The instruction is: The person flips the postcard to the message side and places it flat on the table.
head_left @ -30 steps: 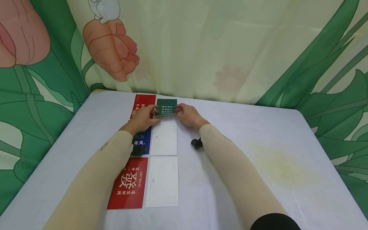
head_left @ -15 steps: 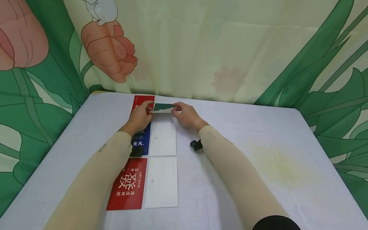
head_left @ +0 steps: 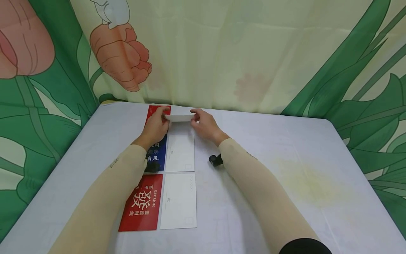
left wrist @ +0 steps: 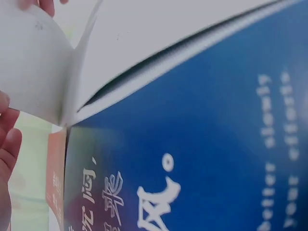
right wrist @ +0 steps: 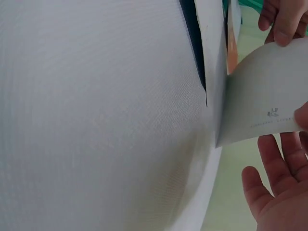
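My left hand [head_left: 154,125] and right hand [head_left: 207,127] pinch a postcard [head_left: 180,118] by its two short sides, near the table's far edge. It stands tilted up, its plain white back toward me; the green front is hidden. In the right wrist view the postcard [right wrist: 267,91] bows slightly, with small grey print on it. Right in front of it lies a white-backed postcard [head_left: 181,151]. Beneath my left wrist is a blue postcard [head_left: 160,155] with white characters, and a red postcard [head_left: 152,110] lies partly covered by my left hand.
Closer to me, a red "GET RICH" postcard [head_left: 144,204] lies beside another white-backed postcard [head_left: 178,201]. All rest on a white-covered table [head_left: 269,169]. A patterned curtain [head_left: 203,56] hangs behind its far edge. Dark wrist cameras stick out under both sleeves.
Both hands have tipped the green postcard upright, so its green face has turned out of sight and its white back now shows. The postcards on the table have not moved.
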Motion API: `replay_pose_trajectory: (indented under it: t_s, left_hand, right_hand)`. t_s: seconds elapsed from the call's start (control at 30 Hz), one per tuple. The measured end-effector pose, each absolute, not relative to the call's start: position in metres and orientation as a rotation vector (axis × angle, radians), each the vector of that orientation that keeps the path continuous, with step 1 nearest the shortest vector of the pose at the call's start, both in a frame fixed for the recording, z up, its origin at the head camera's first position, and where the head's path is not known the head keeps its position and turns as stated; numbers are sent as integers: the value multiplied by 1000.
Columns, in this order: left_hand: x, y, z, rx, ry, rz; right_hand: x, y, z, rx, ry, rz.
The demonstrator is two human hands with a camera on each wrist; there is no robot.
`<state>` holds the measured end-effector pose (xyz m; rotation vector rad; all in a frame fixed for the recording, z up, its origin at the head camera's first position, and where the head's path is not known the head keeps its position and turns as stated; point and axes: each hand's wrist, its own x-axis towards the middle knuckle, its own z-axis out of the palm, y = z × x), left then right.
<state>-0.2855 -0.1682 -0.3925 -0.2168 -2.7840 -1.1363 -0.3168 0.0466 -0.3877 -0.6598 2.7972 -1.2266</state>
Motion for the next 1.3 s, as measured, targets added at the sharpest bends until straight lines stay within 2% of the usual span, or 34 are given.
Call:
replay_pose_trajectory:
  t_s: [0.63,1.03,1.3]
  left_hand:
    - [-284,-161,-387,-212,-2631,-1256]
    - [-282,-156,-383,-183,-2568,-1251]
    - [-281,-151,-380,-252,-2613,-1126]
  right_hand:
    - [-316,49,-383,-528,2737,-1518]
    - [-313,49,-385,-535,2808,-1712]
    - [-311,49,-381,-547,2840,-1716]
